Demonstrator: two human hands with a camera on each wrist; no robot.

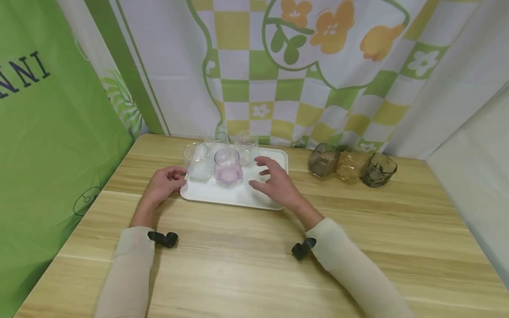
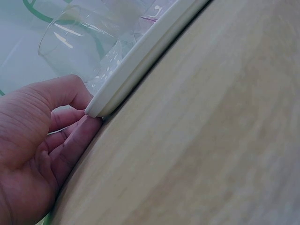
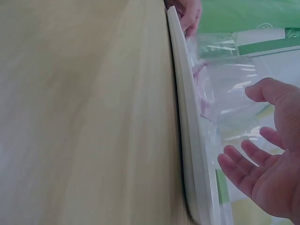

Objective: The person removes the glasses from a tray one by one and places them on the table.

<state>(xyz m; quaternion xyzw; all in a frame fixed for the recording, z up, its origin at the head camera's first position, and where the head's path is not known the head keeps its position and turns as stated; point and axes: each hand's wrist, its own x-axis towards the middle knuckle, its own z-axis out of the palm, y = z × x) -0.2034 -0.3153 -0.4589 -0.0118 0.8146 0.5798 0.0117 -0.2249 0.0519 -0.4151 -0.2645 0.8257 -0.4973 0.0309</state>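
A white tray (image 1: 254,201) bears several glasses. Among them are a pink-tinted glass (image 1: 228,170) in front, a clear glass (image 1: 197,165) to its left, and two more clear glasses behind, partly hidden. At the tray's left end, my left hand (image 1: 166,183) grips the rim with curled fingers; in the left wrist view the fingers of my left hand (image 2: 51,131) lie over and beneath the tray corner (image 2: 105,101). Over the tray's right part, my right hand (image 1: 274,183) holds nothing, its fingers spread and loosely bent beside the pink glass and a clear glass (image 1: 246,150).
To the right of the tray, a dark brown glass (image 1: 324,161), an amber glass (image 1: 351,165) and a dark grey-green glass (image 1: 378,171) stand in a row on the wooden table (image 1: 238,256). A patterned curtain (image 1: 278,92) hangs behind, a green one (image 1: 51,132) at the left.
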